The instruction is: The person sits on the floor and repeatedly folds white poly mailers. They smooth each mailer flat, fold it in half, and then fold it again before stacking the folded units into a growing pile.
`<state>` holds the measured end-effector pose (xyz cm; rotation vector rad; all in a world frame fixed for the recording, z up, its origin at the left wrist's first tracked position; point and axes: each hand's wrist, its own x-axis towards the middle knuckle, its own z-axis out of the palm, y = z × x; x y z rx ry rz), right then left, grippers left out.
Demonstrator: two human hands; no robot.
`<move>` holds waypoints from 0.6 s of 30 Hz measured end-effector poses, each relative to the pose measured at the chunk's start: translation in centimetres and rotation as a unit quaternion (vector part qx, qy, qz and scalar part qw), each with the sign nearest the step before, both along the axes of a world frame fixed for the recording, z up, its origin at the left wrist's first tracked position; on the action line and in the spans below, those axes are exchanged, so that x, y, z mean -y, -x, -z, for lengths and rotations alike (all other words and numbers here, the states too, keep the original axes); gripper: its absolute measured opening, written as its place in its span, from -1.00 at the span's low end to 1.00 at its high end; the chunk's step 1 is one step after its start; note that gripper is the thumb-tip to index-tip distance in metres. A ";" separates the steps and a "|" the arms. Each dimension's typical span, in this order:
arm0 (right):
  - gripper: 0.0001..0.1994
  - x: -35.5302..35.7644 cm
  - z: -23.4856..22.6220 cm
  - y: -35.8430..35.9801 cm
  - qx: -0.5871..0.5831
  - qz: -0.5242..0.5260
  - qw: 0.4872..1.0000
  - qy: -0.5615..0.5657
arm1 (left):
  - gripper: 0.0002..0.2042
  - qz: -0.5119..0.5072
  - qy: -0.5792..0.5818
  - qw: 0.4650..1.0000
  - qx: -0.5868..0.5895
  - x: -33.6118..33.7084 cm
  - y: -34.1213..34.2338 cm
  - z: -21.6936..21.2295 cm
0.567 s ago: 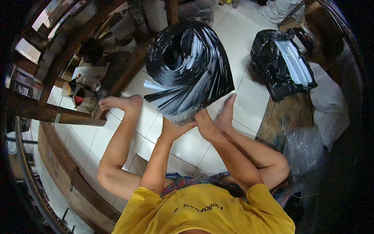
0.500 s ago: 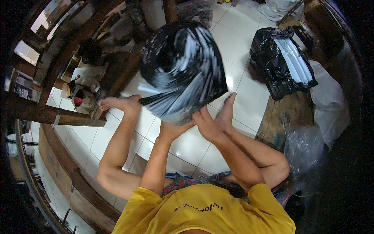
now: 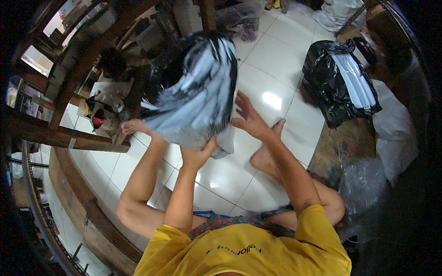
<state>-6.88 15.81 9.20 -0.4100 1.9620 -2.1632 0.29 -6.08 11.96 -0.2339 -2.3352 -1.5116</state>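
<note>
A large bundle of thin black and white plastic sheets (image 3: 198, 94), perhaps bags, is raised in front of me, its layers fanned out and blurred by motion. My left hand (image 3: 197, 154) grips its near bottom edge, with the thumb on the right side. The fingers behind the plastic are hidden. A pale translucent corner hangs below the bundle beside that hand. My right hand (image 3: 251, 118) is just off the bundle's right side, fingers apart and nothing in it.
On the right, a black plastic bag (image 3: 320, 76) with white folded sheets lies by a wooden board (image 3: 329, 152). Clear plastic (image 3: 363, 184) is crumpled beside it. Wooden beams (image 3: 87, 140) and shelving stand at the left. My bare legs are spread on white floor tiles (image 3: 276, 69).
My right hand has let go of the bundle's lower edge and moved right and up, its fingers opening. The bundle has swung left and its layers have spread, still in my left hand.
</note>
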 end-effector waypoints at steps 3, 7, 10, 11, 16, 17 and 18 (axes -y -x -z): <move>0.05 1.6 2.8 1.3 -0.012 -0.008 0.995 -0.100 | -0.56 0.040 0.088 0.994 -0.047 1.2 0.4 1.3; 0.04 3.2 1.4 -1.5 0.081 0.011 0.996 0.020 | -0.53 0.064 -0.028 0.996 -0.050 0.7 0.2 1.7; 0.01 3.6 -3.2 -4.3 0.092 0.081 0.991 0.059 | -0.52 0.066 -0.048 0.994 -0.074 0.7 0.2 -0.1; 0.00 3.9 -6.6 -5.4 0.085 0.113 0.989 0.052 | -0.52 0.079 -0.043 0.993 -0.072 1.0 -0.3 -0.5; 0.03 1.0 1.2 -4.0 0.006 -0.033 0.984 -0.173 | -0.53 0.144 -0.018 0.987 -0.069 1.0 -0.7 -2.5; 0.04 1.7 1.6 -4.3 0.028 -0.096 0.994 -0.038 | -0.53 0.121 -0.010 0.991 -0.065 1.3 -1.3 -2.1; 0.06 1.6 1.0 -4.6 0.048 -0.140 0.985 0.090 | -0.53 0.114 -0.005 0.992 -0.063 1.0 -1.6 -1.9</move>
